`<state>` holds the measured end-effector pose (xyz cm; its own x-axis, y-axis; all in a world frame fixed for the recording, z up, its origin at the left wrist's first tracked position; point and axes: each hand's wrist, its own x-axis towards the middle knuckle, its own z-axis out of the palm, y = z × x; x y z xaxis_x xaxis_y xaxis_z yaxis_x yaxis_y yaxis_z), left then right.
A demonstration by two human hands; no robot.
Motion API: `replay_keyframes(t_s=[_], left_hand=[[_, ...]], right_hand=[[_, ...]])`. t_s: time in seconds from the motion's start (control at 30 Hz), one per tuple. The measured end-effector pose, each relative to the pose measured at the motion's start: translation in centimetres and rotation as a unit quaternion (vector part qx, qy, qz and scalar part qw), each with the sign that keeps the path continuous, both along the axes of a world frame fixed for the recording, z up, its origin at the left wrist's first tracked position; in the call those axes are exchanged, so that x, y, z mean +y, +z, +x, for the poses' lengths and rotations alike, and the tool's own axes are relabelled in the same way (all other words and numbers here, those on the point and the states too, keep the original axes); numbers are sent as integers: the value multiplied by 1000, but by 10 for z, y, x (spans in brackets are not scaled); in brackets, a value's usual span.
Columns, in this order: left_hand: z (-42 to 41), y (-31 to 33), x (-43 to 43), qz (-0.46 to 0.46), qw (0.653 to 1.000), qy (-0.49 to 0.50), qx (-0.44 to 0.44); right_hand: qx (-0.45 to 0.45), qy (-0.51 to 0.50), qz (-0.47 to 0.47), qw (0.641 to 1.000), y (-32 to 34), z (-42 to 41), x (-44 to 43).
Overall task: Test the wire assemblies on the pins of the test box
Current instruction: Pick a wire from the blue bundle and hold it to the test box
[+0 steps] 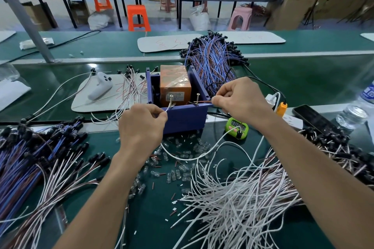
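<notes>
At far left, a heap of blue, brown and white wire assemblies with black end caps (30, 147), lying on the dark green bench top (151, 228).

Next along, the left hand (141, 125): fingers curled in, thumb and forefinger pinching the tip of a thin white lead (166, 109) and bringing it to the foot of the left metal pin (171, 100). Contact looks made but is too fine to confirm.

In the middle, the blue plastic test box (184, 117), with a taped orange block (175, 83) inside and both pins standing at its near wall.

Then the right metal pin (197, 99), with a brown lead (204, 102) laid across it, pinched in the curled fingers of the right hand (240, 99).

To do this well: press both bare tips firmly onto metal, not insulation. Hold steady and together long enough for a clear reading. Avoid letting either tip stray toward the other pin. Mind the slack white loop trailing toward the round green timer (236, 127). No indicator discernible, so result unknown.

At right, a loose pile of white leads (242, 198).
</notes>
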<state>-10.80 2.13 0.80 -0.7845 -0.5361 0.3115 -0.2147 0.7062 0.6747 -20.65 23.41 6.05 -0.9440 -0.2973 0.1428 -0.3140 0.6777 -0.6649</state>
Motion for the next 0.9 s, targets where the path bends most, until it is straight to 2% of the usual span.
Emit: replay_keyframes(t_s=[0.2, 0.37, 0.43, 0.5, 0.57, 0.63, 0.7, 0.73, 0.8, 0.9], left_hand=[[1, 2, 2, 6, 1000, 0, -2], [5, 2, 2, 7, 1000, 14, -10], [10, 3, 3, 31, 999, 22, -4], [15, 5, 4, 102, 994, 28, 26], [21, 6, 5, 233, 967, 40, 94], [29, 11, 3, 366, 909, 58, 191], [36, 18, -4, 438, 850, 72, 283], [39, 20, -10, 452, 831, 81, 313], [42, 21, -24, 454, 821, 109, 328], [46, 12, -42, 428, 846, 147, 283]], right_hand=[[23, -35, 24, 999, -2, -1, -4], [20, 10, 4, 1000, 2, 10, 6], [13, 41, 18, 999, 7, 16, 11], [4, 69, 54, 996, 13, 21, 14], [-17, 98, 102, 990, 16, 30, 14], [-45, 127, 152, 979, 15, 44, 11], [-82, 180, 193, 961, 10, 61, 8], [-107, 212, 210, 948, 7, 70, 6], [-135, 260, 247, 924, 0, 86, 2], [-112, 267, 255, 923, -10, 95, -5]])
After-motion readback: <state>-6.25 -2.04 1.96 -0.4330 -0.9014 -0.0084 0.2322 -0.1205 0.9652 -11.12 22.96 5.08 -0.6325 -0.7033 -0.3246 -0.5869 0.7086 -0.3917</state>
